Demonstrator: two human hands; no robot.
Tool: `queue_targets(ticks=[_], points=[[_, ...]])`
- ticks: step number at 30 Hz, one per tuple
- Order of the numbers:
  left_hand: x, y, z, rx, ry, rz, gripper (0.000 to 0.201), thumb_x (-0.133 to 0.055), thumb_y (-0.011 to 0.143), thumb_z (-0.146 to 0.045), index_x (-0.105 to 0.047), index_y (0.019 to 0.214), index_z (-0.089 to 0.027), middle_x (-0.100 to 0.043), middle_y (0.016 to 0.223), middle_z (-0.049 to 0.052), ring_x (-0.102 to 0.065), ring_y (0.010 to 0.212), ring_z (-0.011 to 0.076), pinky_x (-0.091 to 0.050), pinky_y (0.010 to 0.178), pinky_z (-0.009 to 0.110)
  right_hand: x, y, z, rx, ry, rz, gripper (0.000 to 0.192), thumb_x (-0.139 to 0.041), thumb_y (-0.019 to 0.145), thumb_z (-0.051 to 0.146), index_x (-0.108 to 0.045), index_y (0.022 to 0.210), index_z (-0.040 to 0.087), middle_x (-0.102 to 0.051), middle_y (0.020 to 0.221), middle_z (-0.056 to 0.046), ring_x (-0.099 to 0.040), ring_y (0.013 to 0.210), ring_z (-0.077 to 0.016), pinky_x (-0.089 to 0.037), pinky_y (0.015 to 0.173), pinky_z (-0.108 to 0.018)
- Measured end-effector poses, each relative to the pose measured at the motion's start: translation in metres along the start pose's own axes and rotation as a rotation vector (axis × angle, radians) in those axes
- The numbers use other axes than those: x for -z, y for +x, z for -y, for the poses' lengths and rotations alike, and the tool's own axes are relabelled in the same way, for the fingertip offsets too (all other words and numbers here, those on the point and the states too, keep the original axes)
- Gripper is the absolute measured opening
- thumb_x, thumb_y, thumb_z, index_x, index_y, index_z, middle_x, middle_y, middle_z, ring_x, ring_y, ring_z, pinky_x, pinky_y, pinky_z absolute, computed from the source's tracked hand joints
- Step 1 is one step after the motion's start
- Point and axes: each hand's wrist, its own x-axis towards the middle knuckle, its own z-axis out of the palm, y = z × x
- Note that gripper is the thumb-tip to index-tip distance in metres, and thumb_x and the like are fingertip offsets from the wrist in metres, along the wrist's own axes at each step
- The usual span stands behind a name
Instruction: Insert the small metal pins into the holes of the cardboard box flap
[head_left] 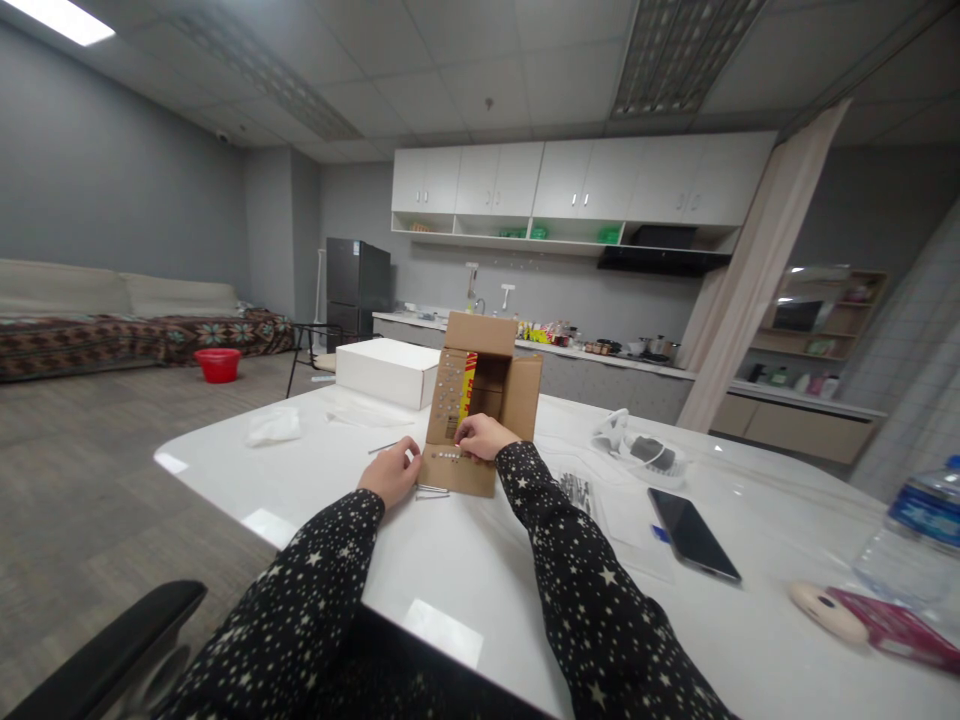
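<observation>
White tabletop (480,600), far-edge centre: open cardboard box (480,400) w/ screws stuck in flaps; right hand (484,437) pinching a screw at lower flap, left hand (391,472) curled, steadying box's left side; step: seating screw—next needs firm straight push.

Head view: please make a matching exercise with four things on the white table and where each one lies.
Things:
1. cardboard box
2. black phone
3. water bottle
4. white box

Places:
A. far right edge of the picture
B. behind the cardboard box, to the left
C. under the right hand
D. flat, right of the right sleeve

Pairs: 1-C, 2-D, 3-A, 4-B
</observation>
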Motion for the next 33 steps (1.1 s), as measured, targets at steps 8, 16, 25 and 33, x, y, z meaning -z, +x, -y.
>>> queue_targets(ticks=[8,16,25,33], points=[[-0.001,0.001,-0.001,0.011,-0.008,0.002,0.017,-0.042,0.079,-0.035,-0.052,0.084,-0.022,-0.06,0.058,-0.003,-0.052,0.053,0.0121,-0.033,0.054,0.024,-0.002,-0.002,0.004,-0.034,0.146,0.138,0.011,-0.057,0.071,0.016,-0.062,0.08,0.014,-0.065,0.062,-0.002,-0.059,0.048,-0.0084,-0.043,0.042,-0.014],[0.002,-0.001,-0.004,0.01,0.005,0.012,0.016,-0.041,0.08,-0.034,-0.052,0.084,-0.022,-0.059,0.059,-0.003,-0.052,0.054,0.0124,-0.033,0.054,0.024,-0.002,-0.002,0.001,-0.027,0.125,0.203,0.021,-0.054,0.075,0.03,-0.063,0.068,0.013,-0.068,0.064,-0.004,-0.057,0.046,-0.0068,-0.042,0.042,-0.014],[0.003,-0.001,-0.006,0.018,0.01,0.017,0.017,-0.04,0.08,-0.035,-0.051,0.083,-0.023,-0.059,0.058,-0.003,-0.053,0.054,0.0128,-0.033,0.055,0.024,-0.003,0.001,-0.003,-0.059,0.174,0.228,0.018,-0.054,0.074,0.028,-0.062,0.068,0.013,-0.069,0.067,-0.004,-0.055,0.043,-0.0063,-0.041,0.04,-0.015],[0.004,-0.002,-0.007,0.028,-0.007,0.019,0.017,-0.041,0.08,-0.035,-0.052,0.083,-0.022,-0.06,0.059,-0.003,-0.054,0.055,0.0128,-0.035,0.056,0.024,-0.006,0.002,-0.007,-0.047,0.162,0.196,0.009,-0.059,0.071,0.02,-0.062,0.076,0.013,-0.067,0.066,-0.002,-0.057,0.045,-0.0062,-0.043,0.041,-0.013]])
